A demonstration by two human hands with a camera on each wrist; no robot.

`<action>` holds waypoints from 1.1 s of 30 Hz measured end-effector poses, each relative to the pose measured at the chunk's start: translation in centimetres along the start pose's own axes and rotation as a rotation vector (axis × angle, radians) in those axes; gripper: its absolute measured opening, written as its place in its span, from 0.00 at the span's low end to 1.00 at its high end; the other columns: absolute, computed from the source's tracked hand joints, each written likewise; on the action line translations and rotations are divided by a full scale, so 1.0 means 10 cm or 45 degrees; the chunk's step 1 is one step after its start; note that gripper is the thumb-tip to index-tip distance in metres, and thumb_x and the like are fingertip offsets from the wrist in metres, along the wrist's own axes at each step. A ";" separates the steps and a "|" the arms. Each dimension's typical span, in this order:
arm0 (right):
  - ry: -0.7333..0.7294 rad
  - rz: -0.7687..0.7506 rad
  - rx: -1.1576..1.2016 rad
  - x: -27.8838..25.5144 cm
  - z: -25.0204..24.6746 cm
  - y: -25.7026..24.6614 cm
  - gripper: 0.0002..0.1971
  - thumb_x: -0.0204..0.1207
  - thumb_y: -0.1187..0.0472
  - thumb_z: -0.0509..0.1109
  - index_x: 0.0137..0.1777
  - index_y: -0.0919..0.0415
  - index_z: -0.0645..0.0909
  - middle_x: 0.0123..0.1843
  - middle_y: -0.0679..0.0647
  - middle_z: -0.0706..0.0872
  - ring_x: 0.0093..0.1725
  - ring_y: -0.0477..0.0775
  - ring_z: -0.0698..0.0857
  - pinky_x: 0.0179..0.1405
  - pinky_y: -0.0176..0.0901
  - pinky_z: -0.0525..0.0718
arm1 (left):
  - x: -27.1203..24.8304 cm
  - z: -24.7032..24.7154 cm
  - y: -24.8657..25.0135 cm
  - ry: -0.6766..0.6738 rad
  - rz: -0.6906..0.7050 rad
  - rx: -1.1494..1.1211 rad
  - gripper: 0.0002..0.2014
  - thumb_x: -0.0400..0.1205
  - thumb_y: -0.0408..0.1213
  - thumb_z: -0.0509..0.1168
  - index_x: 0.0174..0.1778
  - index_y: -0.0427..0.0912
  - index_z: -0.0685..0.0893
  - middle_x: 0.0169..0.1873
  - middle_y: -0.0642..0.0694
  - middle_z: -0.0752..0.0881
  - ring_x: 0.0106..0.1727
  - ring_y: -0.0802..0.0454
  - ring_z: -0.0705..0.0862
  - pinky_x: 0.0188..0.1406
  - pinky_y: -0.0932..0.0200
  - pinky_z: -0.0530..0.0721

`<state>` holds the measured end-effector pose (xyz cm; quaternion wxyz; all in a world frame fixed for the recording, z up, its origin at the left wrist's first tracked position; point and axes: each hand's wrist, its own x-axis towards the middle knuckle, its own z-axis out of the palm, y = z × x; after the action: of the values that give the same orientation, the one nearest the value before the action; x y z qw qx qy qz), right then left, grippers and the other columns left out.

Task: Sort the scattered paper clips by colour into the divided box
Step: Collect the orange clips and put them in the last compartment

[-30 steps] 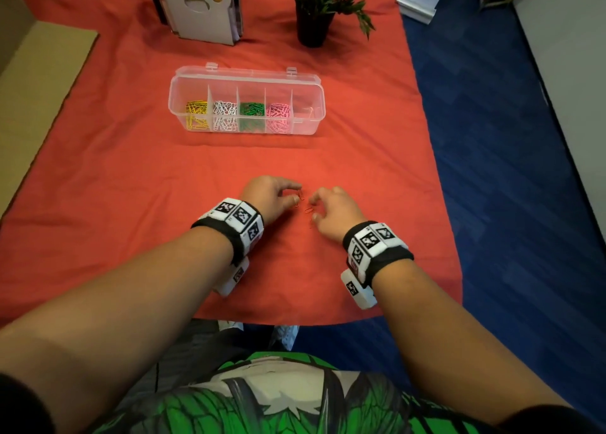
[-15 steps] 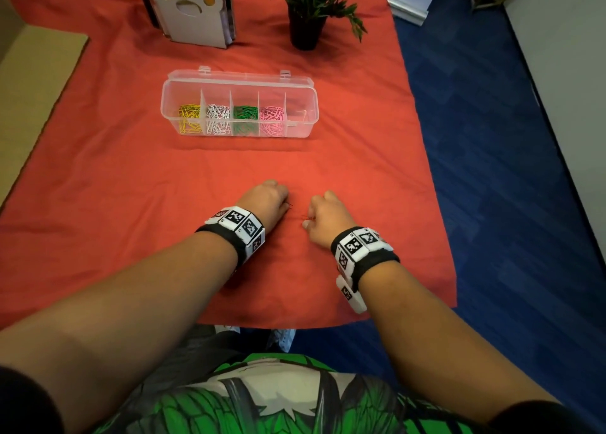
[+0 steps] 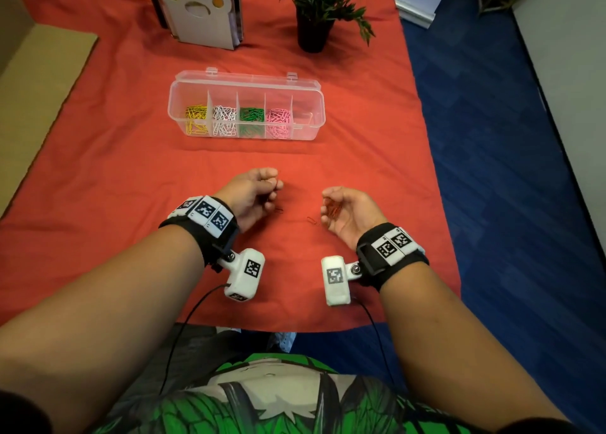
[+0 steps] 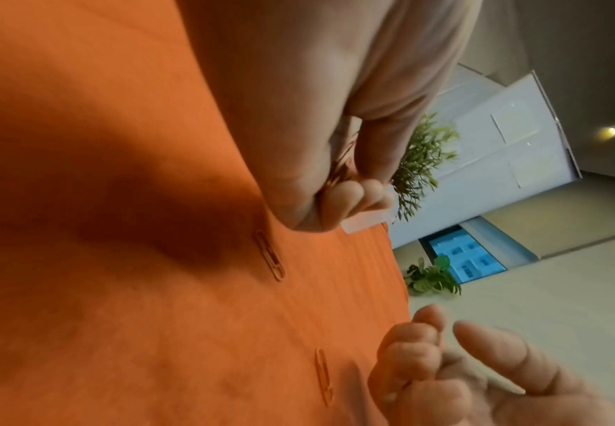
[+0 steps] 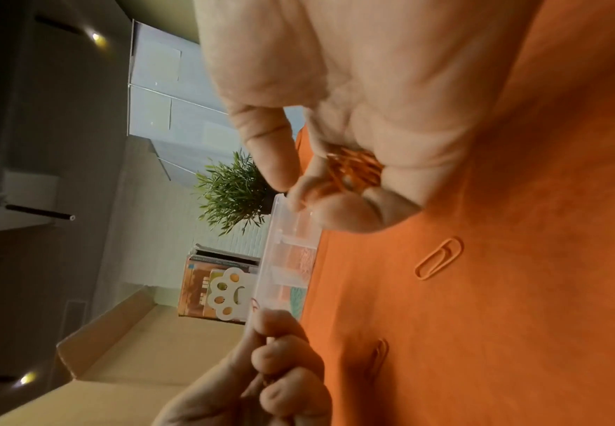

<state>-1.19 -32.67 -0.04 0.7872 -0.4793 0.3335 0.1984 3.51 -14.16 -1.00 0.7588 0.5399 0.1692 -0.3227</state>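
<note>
Two loose orange clips [image 3: 279, 210] [image 3: 312, 220] on cloth; one divided box [image 3: 311, 131]; two hands [image 3: 251, 193] [image 3: 348, 211].

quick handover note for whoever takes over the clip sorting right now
Left hand: fingers pinch a few orange paper clips.
Right hand: cupped round a bunch of orange clips.
Clear plastic divided box: open; yellow, white, green and pink clips sorted in four compartments.
Left: two loose orange clips on the red cloth; put all the orange ones in the right-end compartment.

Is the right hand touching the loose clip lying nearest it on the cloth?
Apart. In the right wrist view, orange cloth shows between the right hand and the loose clip.
</note>
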 end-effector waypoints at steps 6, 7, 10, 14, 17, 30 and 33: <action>0.195 -0.281 -1.441 0.17 0.06 0.12 0.05 0.72 0.61 0.70 0.36 0.55 0.78 0.34 0.52 0.82 0.31 0.46 0.81 0.34 0.38 0.79 | -0.03 -0.05 0.08 -0.094 -0.201 -0.122 0.15 0.68 0.32 0.53 0.42 0.40 0.84 0.28 0.49 0.81 0.25 0.56 0.75 0.24 0.65 0.71; 0.200 -0.332 -1.626 0.16 0.08 0.15 0.03 0.73 0.59 0.70 0.40 0.57 0.80 0.39 0.55 0.84 0.39 0.51 0.83 0.43 0.42 0.80 | -0.03 -0.04 0.08 -0.065 -0.237 -0.137 0.13 0.67 0.35 0.55 0.38 0.40 0.84 0.27 0.48 0.80 0.24 0.56 0.75 0.24 0.66 0.71; 0.275 -0.473 -2.078 0.16 0.12 0.23 0.15 0.75 0.56 0.68 0.56 0.65 0.77 0.58 0.63 0.82 0.59 0.63 0.81 0.59 0.48 0.78 | 0.02 -0.01 0.02 0.153 -0.168 0.227 0.13 0.79 0.45 0.59 0.32 0.44 0.81 0.21 0.51 0.73 0.17 0.59 0.69 0.17 0.70 0.66; 0.282 -0.599 -2.376 0.15 0.20 0.33 0.16 0.77 0.65 0.59 0.64 0.68 0.72 0.64 0.66 0.78 0.63 0.66 0.78 0.65 0.52 0.75 | 0.07 -0.04 -0.10 0.279 0.253 1.428 0.10 0.71 0.46 0.73 0.36 0.43 0.88 0.27 0.50 0.85 0.28 0.55 0.81 0.32 0.64 0.77; 0.206 -0.425 -2.264 0.16 0.22 0.29 0.16 0.77 0.66 0.57 0.63 0.69 0.72 0.63 0.67 0.78 0.63 0.67 0.79 0.64 0.51 0.76 | 0.06 -0.07 -0.12 0.195 0.349 1.928 0.09 0.71 0.44 0.73 0.41 0.42 0.88 0.42 0.43 0.89 0.46 0.45 0.86 0.44 0.61 0.76; -0.344 -0.035 0.326 -0.01 0.10 -0.35 0.03 0.61 0.60 0.58 0.32 0.59 0.71 0.28 0.53 0.71 0.25 0.48 0.68 0.18 0.33 0.62 | 0.02 0.21 0.49 -0.208 -0.265 -0.092 0.07 0.64 0.38 0.56 0.30 0.42 0.78 0.24 0.46 0.79 0.22 0.54 0.74 0.19 0.68 0.74; -0.210 0.044 0.312 0.06 0.11 -0.38 0.05 0.67 0.61 0.59 0.35 0.60 0.76 0.29 0.52 0.75 0.24 0.46 0.71 0.15 0.32 0.66 | 0.15 0.40 0.72 -0.123 -0.177 -0.079 0.12 0.74 0.33 0.52 0.41 0.39 0.81 0.32 0.45 0.82 0.28 0.53 0.80 0.27 0.65 0.83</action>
<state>1.99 -33.47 2.28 0.8609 -0.3560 0.2978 0.2084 9.09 -16.77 4.68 0.7581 0.4870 0.1795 -0.3949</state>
